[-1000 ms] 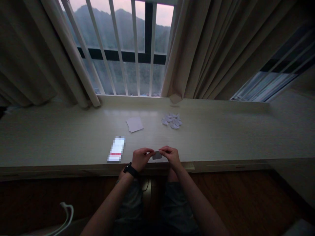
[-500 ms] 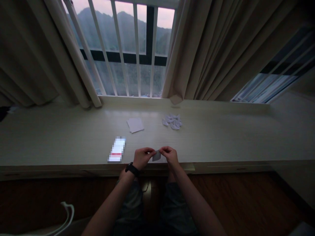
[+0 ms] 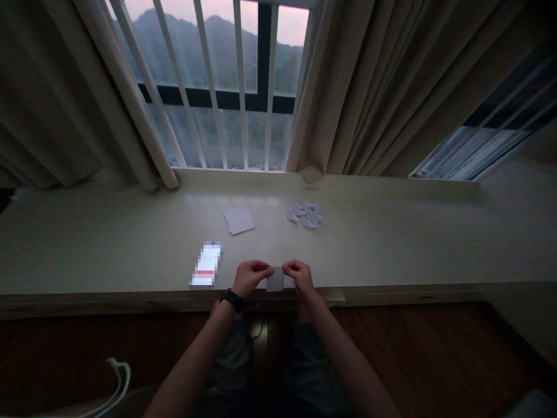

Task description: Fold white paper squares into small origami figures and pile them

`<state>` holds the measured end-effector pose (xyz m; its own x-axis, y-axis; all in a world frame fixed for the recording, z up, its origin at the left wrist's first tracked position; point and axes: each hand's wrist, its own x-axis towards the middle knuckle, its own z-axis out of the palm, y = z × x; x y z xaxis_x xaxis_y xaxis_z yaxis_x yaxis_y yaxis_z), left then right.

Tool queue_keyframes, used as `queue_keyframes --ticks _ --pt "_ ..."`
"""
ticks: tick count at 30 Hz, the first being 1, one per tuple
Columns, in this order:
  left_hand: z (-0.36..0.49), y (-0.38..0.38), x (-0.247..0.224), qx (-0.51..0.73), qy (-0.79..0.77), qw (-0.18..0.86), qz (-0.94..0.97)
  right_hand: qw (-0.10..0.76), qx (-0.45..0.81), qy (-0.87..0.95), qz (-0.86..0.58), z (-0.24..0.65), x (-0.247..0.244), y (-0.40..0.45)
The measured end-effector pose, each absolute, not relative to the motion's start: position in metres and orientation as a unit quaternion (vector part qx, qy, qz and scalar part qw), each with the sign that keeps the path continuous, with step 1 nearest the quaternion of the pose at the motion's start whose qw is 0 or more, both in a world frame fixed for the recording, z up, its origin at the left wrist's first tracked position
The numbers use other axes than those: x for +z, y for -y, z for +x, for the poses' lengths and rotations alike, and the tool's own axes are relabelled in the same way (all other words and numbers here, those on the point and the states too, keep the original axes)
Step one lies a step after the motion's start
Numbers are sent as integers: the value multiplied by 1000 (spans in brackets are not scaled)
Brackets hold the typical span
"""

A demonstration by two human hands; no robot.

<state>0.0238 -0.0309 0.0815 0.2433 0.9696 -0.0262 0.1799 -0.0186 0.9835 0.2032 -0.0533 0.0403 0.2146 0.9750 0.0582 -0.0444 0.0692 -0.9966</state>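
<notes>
A small pale piece of paper [image 3: 274,280] hangs upright at the front edge of the white tabletop [image 3: 383,249]. Its upper left corner is pinched in my left hand [image 3: 251,276], which has a black watch on the wrist. On the other side, my right hand [image 3: 299,274] pinches the upper right corner between thumb and fingers. Beyond my hands lies a short stack of square paper sheets [image 3: 239,220]. To the right of the stack is a cluster of small folded or crumpled white paper pieces [image 3: 306,214].
A phone with a lit, blurred screen [image 3: 206,264] lies left of my left hand. At the back are a barred window [image 3: 217,133] and long curtains [image 3: 348,87]. A white cord [image 3: 124,371] loops at the lower left.
The paper between my hands has turned from a slanted position to hanging nearly straight, showing more of its face. My hands have spread slightly apart.
</notes>
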Motion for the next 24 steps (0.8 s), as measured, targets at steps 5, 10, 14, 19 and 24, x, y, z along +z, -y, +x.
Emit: queue_keyframes --ticks 5,10,14,19,24 --pt "26 30 76 384 -457 550 584 566 385 476 -552 199 40 51" --pt "27 27 78 412 -471 544 560 566 396 457 -560 192 42 51" --pt "27 24 75 440 -527 533 494 564 396 477 -546 186 47 63" --pt "26 25 66 431 -584 549 415 501 328 589 -542 176 48 77" --pt "28 27 63 429 -560 576 413 475 312 605 -558 172 43 75"
